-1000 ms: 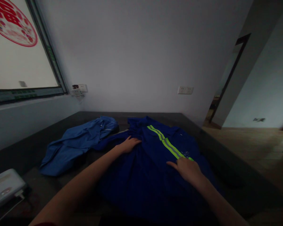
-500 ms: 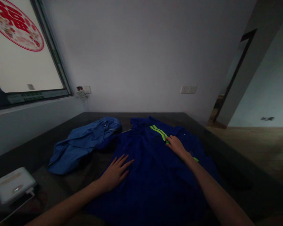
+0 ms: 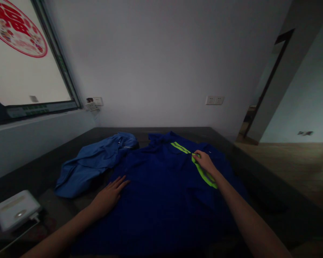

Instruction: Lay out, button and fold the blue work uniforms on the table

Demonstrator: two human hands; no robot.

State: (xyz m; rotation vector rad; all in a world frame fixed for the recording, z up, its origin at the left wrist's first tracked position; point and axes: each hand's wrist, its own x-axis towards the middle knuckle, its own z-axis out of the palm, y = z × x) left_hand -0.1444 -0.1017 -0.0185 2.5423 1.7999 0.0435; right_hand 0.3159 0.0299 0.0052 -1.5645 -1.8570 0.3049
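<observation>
One dark blue garment (image 3: 153, 204) lies spread over the middle of the surface (image 3: 29, 168), its collar toward the wall (image 3: 156, 64). Two lengths of yellow-green reflective stripe (image 3: 180, 147) show on it, one near the collar and one lower, bowed beside the forearm. Two hands are on the garment. The right hand (image 3: 204, 163) has its fingers closed in a pinch on the cloth at the upper end of the lower stripe length. The left hand (image 3: 107, 197) rests palm down at the garment's left side, fingers extended and released. One lighter blue garment (image 3: 88, 165) lies bunched to the left, touching the dark one. Nearer the left edge sits one white device (image 3: 17, 209) with one cable (image 3: 23, 234). On the wall are two socket plates (image 3: 210, 100) side by side at right; one round red-and-white sticker (image 3: 17, 28) is on the window (image 3: 10, 79).
</observation>
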